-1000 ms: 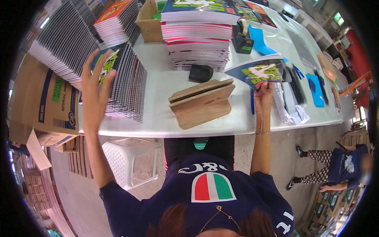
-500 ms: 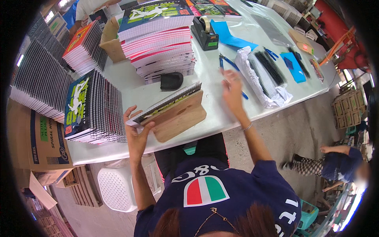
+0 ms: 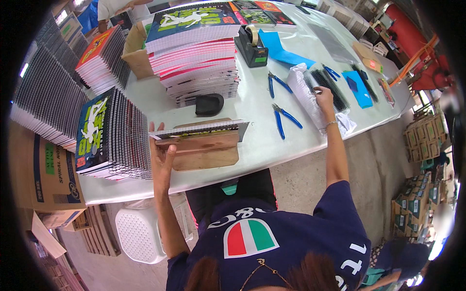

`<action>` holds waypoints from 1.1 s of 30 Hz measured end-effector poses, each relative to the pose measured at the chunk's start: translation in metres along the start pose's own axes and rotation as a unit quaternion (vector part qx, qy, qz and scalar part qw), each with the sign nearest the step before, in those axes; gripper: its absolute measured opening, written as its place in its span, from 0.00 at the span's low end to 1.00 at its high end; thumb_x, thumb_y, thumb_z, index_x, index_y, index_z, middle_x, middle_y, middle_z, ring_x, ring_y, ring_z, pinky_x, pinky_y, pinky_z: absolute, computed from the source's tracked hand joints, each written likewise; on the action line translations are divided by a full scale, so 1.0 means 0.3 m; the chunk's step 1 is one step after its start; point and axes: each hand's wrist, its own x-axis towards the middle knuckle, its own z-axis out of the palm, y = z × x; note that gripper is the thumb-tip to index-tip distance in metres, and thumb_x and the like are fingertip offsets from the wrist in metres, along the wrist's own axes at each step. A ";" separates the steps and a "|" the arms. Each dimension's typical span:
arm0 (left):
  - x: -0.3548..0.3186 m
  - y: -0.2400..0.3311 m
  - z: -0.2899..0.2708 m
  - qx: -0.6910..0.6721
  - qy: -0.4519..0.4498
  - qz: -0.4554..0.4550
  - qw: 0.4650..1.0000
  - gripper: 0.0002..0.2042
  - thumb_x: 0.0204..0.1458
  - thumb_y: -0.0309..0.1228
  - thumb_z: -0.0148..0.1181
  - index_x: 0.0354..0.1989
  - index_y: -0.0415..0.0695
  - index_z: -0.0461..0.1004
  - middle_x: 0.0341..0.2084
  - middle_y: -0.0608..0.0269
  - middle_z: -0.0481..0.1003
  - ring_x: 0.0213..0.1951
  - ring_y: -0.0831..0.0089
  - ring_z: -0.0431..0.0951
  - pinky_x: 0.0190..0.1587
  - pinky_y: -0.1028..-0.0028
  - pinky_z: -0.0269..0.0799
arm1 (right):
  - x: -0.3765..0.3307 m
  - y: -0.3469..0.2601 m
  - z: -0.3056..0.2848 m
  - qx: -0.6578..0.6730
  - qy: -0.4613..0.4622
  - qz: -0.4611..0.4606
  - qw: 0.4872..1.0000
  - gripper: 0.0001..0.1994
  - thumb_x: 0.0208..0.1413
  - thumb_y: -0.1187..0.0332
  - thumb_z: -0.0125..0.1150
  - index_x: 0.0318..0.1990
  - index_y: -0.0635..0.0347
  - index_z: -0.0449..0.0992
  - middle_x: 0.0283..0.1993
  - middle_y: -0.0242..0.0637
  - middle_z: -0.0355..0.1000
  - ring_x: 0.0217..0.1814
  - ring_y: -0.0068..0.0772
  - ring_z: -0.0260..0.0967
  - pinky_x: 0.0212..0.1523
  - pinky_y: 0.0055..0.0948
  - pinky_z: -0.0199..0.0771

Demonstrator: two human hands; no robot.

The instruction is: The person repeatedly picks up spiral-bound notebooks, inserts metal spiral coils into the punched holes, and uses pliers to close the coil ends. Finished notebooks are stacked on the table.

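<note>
My left hand (image 3: 161, 157) holds the left end of a notebook (image 3: 201, 130) that lies on a slanted wooden stand (image 3: 206, 151) at the near edge of the white table (image 3: 257, 145). My right hand (image 3: 324, 98) reaches to the right and rests on a bundle of black spiral binding coils (image 3: 330, 87) lying in white wrapping (image 3: 303, 94). Two blue-handled pliers (image 3: 286, 119) lie on the table between the stand and the coils.
A tall stack of spiral notebooks (image 3: 194, 53) stands behind the stand, with a black pad (image 3: 209, 104) in front of it. More notebook stacks (image 3: 109, 133) fill the left side. A black tape dispenser (image 3: 251, 46) and blue sheets (image 3: 284, 48) lie farther back. Cardboard boxes (image 3: 43, 174) stand at left.
My left hand came down from the left stacks to the notebook on the stand. My right hand left the stand and moved right onto the coils.
</note>
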 end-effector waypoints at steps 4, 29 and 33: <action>-0.017 0.033 0.067 0.154 0.148 0.123 0.969 0.41 0.56 0.40 0.61 0.73 0.43 0.45 0.69 0.46 0.50 0.70 0.56 0.50 0.72 0.57 0.41 | 0.015 -0.002 -0.104 0.021 0.040 -0.026 0.999 0.15 0.47 0.65 0.70 0.41 0.62 0.83 0.35 0.46 0.81 0.35 0.33 0.79 0.40 0.30 0.75; 0.029 0.187 0.474 0.402 0.077 0.198 0.891 0.17 0.45 0.43 0.70 0.35 0.47 0.73 0.55 0.57 0.63 0.68 0.55 0.53 0.68 0.39 0.23 | -0.529 -0.748 -0.202 0.301 -0.282 -0.241 0.878 0.12 0.58 0.70 0.62 0.48 0.58 0.81 0.36 0.37 0.74 0.39 0.25 0.69 0.43 0.25 0.67; 0.021 0.205 0.471 0.407 0.068 0.197 0.889 0.13 0.44 0.39 0.68 0.33 0.47 0.73 0.45 0.61 0.68 0.59 0.59 0.63 0.68 0.41 0.30 | -0.538 -0.773 -0.165 0.341 -0.293 -0.210 0.868 0.11 0.56 0.71 0.64 0.46 0.60 0.81 0.36 0.38 0.76 0.38 0.26 0.70 0.42 0.26 0.69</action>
